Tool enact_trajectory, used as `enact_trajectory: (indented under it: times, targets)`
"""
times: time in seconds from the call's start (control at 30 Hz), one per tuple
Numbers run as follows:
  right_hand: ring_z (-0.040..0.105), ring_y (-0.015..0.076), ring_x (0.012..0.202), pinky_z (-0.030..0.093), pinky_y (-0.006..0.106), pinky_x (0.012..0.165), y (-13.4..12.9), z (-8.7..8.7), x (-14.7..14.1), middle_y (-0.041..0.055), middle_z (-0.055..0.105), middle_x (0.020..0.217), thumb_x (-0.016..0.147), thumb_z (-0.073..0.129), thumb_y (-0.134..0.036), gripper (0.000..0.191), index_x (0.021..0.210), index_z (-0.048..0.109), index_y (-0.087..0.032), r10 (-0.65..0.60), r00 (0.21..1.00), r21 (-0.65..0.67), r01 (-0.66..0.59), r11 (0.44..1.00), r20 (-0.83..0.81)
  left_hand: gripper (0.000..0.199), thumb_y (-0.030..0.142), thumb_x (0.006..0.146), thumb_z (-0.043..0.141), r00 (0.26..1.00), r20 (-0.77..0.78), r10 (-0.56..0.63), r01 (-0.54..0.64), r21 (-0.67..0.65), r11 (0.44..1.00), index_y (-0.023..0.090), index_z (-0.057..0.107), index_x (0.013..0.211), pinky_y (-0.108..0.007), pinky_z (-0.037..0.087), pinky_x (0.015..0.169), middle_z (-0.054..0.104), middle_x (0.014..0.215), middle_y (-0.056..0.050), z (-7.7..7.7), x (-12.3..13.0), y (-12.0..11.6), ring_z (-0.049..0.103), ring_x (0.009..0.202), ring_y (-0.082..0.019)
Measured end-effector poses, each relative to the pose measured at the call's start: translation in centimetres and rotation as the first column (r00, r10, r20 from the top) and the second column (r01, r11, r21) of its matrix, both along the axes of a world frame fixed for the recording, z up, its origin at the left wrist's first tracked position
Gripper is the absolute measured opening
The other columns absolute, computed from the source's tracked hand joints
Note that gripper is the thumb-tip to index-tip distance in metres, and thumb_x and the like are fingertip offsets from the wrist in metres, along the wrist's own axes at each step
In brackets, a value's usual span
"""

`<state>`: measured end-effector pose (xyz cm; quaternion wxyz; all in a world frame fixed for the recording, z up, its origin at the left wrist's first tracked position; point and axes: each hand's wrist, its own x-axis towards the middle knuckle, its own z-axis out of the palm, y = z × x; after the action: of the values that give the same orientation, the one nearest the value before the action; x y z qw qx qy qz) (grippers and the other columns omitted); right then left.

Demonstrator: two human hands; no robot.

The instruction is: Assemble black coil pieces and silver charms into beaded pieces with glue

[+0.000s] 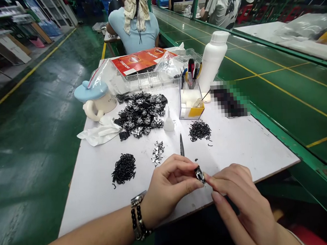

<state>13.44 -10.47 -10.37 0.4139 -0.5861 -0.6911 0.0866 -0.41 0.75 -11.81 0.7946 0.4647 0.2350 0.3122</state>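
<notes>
A small black-and-silver metal part (200, 174) is pinched between the thumb and index finger of my left hand (172, 182), above the front of the table. My right hand (240, 195) closes in from the right, its index fingertip against the part's lower end and its thumb just below. Beyond my hands lie black tweezers (181, 145). A heap of small black curved pieces (124, 169) sits to the left, with a similar heap (200, 130) to the right. Between them are small silver pieces (157, 153). Farther back rises a large pile of black-and-silver parts (142, 112).
A small white nozzle bottle (168, 122), a clear tool box (191, 106) and a tall white bottle (213, 59) stand right of the pile. Left are a lidded mug (98, 100) and crumpled tissue (100, 131). A person (135, 25) sits beyond the table (236, 148).
</notes>
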Motion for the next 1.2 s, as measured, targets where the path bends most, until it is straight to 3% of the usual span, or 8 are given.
enact_trajectory:
  times: [0.1, 0.33, 0.5, 0.87, 1.0, 1.03, 1.1, 1.2]
  targets:
    - [0.051, 0.0186, 0.084, 0.035, 0.040, 0.076, 0.2, -0.1, 0.1, 0.0082, 0.058, 0.092, 0.082, 0.047, -0.001, 0.030, 0.109, 0.054, -0.012, -0.018, 0.999, 0.026, 0.017, 1.000, 0.039, 0.025, 0.009, 0.066, 0.079, 0.997, -0.070, -0.007, 0.006, -0.014, 1.000, 0.019, 0.077, 0.089, -0.017, 0.054, 0.073, 0.063, 0.075, 0.000, 0.4, 0.1, 0.1, 0.063, 0.073, -0.009]
    - [0.049, 0.0200, 0.075, 0.028, 0.042, 0.074, 0.8, -0.6, -0.3, 0.0054, 0.063, 0.079, 0.088, 0.052, -0.015, 0.020, 0.102, 0.065, -0.015, -0.239, 0.931, 0.159, 0.201, 0.967, 0.276, 0.020, 0.016, 0.073, 0.077, 0.983, -0.177, -0.044, 0.005, -0.213, 0.977, 0.022, 0.075, 0.092, -0.015, 0.055, 0.074, 0.076, 0.083, -0.001, 0.5, -0.2, -0.1, 0.069, 0.075, -0.009]
    - [0.047, 0.0213, 0.074, 0.025, 0.041, 0.071, 1.2, -1.0, -0.8, 0.0053, 0.066, 0.078, 0.089, 0.052, -0.020, 0.020, 0.100, 0.067, -0.016, -0.328, 0.864, 0.219, 0.260, 0.941, 0.383, 0.023, 0.015, 0.071, 0.078, 0.977, -0.210, -0.020, -0.028, -0.224, 0.974, 0.019, 0.074, 0.093, -0.012, 0.054, 0.074, 0.076, 0.082, 0.000, 0.6, -0.2, -0.2, 0.070, 0.077, -0.008]
    - [0.048, 0.0200, 0.077, 0.030, 0.043, 0.075, 1.4, -1.0, -0.1, 0.0058, 0.060, 0.083, 0.088, 0.046, -0.014, 0.024, 0.105, 0.063, -0.017, -0.154, 0.961, 0.103, 0.134, 0.986, 0.230, 0.020, 0.011, 0.069, 0.077, 0.971, -0.240, 0.009, -0.050, -0.169, 0.984, 0.016, 0.073, 0.088, -0.009, 0.052, 0.069, 0.074, 0.075, 0.001, 0.7, -0.2, 0.1, 0.067, 0.071, -0.005]
    - [0.053, 0.0192, 0.078, 0.036, 0.041, 0.076, 2.0, -0.8, 3.1, 0.0061, 0.060, 0.086, 0.086, 0.046, -0.012, 0.029, 0.111, 0.059, -0.018, -0.068, 0.957, 0.169, 0.021, 0.985, 0.281, 0.020, 0.010, 0.069, 0.076, 0.969, -0.246, 0.004, -0.047, -0.168, 0.985, 0.017, 0.073, 0.087, -0.010, 0.052, 0.066, 0.073, 0.072, 0.001, 0.9, -0.2, 0.3, 0.067, 0.068, -0.005]
    - [0.055, 0.0190, 0.078, 0.037, 0.040, 0.077, 2.4, -0.8, 4.6, 0.0058, 0.060, 0.087, 0.086, 0.046, -0.012, 0.029, 0.112, 0.058, -0.019, -0.150, 0.945, 0.230, 0.083, 0.970, 0.292, 0.019, 0.011, 0.069, 0.076, 0.967, -0.253, 0.004, -0.048, -0.167, 0.985, 0.017, 0.073, 0.087, -0.010, 0.052, 0.066, 0.072, 0.072, 0.001, 1.0, -0.2, 0.4, 0.067, 0.068, -0.006]
    - [0.055, 0.0200, 0.082, 0.039, 0.039, 0.084, 3.8, -0.9, 8.6, 0.0057, 0.059, 0.085, 0.087, 0.048, -0.018, 0.026, 0.110, 0.060, -0.021, -0.499, 0.847, 0.370, 0.411, 0.833, 0.182, 0.019, 0.012, 0.069, 0.075, 0.964, -0.266, 0.006, -0.051, -0.165, 0.985, 0.017, 0.073, 0.088, -0.011, 0.052, 0.064, 0.072, 0.070, 0.001, 1.0, -0.2, 0.6, 0.066, 0.067, -0.006]
    - [0.056, 0.0233, 0.097, 0.040, 0.039, 0.091, 6.9, -1.0, 15.0, 0.0104, 0.060, 0.106, 0.083, 0.055, -0.032, 0.044, 0.125, 0.050, -0.017, -0.777, 0.585, 0.096, 0.781, 0.617, 0.233, 0.019, 0.011, 0.070, 0.074, 0.964, -0.265, 0.003, -0.052, -0.177, 0.983, 0.016, 0.072, 0.088, -0.012, 0.051, 0.064, 0.070, 0.067, 0.001, 1.1, -0.2, 0.7, 0.066, 0.065, -0.006]
